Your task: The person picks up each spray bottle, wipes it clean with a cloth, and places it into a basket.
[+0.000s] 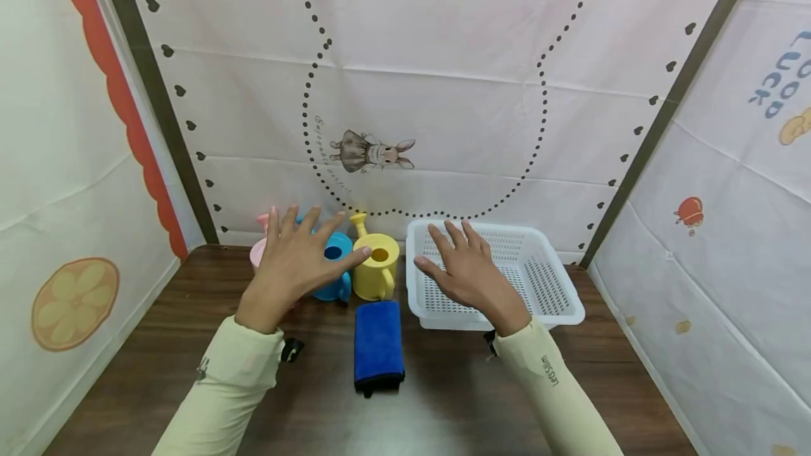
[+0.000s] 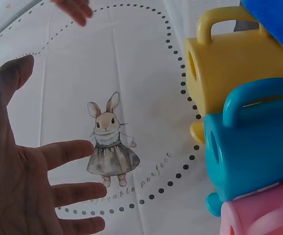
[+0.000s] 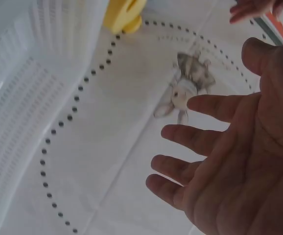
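My left hand (image 1: 293,259) is held up with its fingers spread, in front of the toy watering cans in the head view. It overlaps the pink watering can (image 1: 257,252) and part of the blue watering can (image 1: 333,259); the yellow watering can (image 1: 376,266) stands to its right. All three show side by side in the left wrist view. My right hand (image 1: 465,269), fingers apart, hovers over the left part of a white plastic basket (image 1: 560,315). Both hands hold nothing. A folded blue cloth (image 1: 378,343) with a dark edge lies on the table between the forearms.
The dark wood-grain table (image 1: 443,414) is bounded by printed white curtains at the back and on both sides. A rabbit print (image 1: 370,152) marks the back curtain (image 1: 431,104). The basket stands at the back right, close to the curtain.
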### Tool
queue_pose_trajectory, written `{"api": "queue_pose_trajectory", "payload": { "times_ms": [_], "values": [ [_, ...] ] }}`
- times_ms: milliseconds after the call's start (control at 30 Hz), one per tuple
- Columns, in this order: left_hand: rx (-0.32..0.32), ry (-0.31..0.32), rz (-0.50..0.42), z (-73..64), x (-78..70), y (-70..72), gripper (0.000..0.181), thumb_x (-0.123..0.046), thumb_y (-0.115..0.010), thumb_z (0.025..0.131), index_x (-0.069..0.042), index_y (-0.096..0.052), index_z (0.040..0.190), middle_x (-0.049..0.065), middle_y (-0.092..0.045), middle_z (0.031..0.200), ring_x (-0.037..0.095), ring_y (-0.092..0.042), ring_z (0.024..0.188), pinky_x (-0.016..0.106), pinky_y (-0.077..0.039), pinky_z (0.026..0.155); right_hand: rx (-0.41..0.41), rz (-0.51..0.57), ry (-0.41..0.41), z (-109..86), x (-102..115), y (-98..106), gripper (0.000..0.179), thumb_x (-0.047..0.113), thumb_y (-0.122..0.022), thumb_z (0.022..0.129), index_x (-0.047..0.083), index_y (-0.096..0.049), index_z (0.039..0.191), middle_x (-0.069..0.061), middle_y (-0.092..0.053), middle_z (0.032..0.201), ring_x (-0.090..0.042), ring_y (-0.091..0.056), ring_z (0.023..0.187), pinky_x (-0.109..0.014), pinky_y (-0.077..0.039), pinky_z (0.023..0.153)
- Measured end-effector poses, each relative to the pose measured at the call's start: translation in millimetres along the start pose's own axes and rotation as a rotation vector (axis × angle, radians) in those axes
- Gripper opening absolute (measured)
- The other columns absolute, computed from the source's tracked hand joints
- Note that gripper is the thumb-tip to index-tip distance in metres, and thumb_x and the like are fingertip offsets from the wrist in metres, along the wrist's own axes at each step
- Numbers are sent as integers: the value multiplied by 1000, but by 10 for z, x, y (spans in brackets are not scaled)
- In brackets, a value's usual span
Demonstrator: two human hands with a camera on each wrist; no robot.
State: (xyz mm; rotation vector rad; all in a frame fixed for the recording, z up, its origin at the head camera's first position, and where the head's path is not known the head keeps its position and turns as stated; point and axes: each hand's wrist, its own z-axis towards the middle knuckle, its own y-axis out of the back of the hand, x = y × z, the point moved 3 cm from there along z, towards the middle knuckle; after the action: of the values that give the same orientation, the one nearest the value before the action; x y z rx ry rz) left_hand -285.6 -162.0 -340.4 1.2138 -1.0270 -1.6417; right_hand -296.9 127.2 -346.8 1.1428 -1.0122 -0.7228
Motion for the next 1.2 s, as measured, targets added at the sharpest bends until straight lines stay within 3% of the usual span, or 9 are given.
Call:
{"api": "queue_pose_trajectory", "payload": {
  "times_ms": [200,333,533,700,833,967,1200],
  "values": [
    [2,-1,25,-38,51,-35,99,-88,-48,101,-22,-43,176,28,-31,183,61,-8,172,82,5,136,3,-34,39,-12,130,-190,76,56,-50,117,12,-36,178,-25,-31,184,-54,-18,174,-73,-20,139],
    [19,9,43,-41,143,-105,102,-88,-47,102,-18,-41,176,28,-31,183,61,-10,172,80,4,137,13,-64,115,-39,282,-322,75,56,-52,117,10,-41,175,-24,-37,182,-52,-26,172,-69,-25,139],
    [25,49,38,16,357,-237,111,-87,-47,102,-5,-38,175,30,-33,181,62,-11,171,79,6,137,138,-33,223,-53,511,-572,78,60,-58,114,13,-44,174,-20,-41,181,-45,-34,171,-64,-31,139],
    [28,81,5,45,547,-349,106,-80,-54,104,0,-40,172,32,-33,180,66,-9,169,82,5,135,290,-127,193,-39,650,-845,93,68,-75,101,17,-45,174,-15,-42,182,-38,-37,171,-55,-33,140],
    [37,106,-18,42,688,-439,103,-75,-59,105,0,-38,172,36,-29,179,69,-9,167,83,3,135,270,-252,204,-18,718,-1072,110,71,-89,87,17,-47,173,-15,-43,181,-36,-37,171,-51,-32,141],
    [21,128,-20,54,813,-507,105,-70,-63,104,5,-34,172,39,-26,178,71,-13,165,84,-1,135,226,-310,222,69,709,-1320,119,69,-97,79,17,-46,173,-13,-46,178,-37,-42,167,-51,-42,136],
    [42,176,-39,58,983,-620,107,-68,-65,103,9,-33,170,44,-23,176,75,-16,161,87,-7,132,322,-311,132,177,673,-1619,125,56,-105,75,18,-40,175,-15,-38,183,-43,-42,165,-59,-58,118]
  ]
}}
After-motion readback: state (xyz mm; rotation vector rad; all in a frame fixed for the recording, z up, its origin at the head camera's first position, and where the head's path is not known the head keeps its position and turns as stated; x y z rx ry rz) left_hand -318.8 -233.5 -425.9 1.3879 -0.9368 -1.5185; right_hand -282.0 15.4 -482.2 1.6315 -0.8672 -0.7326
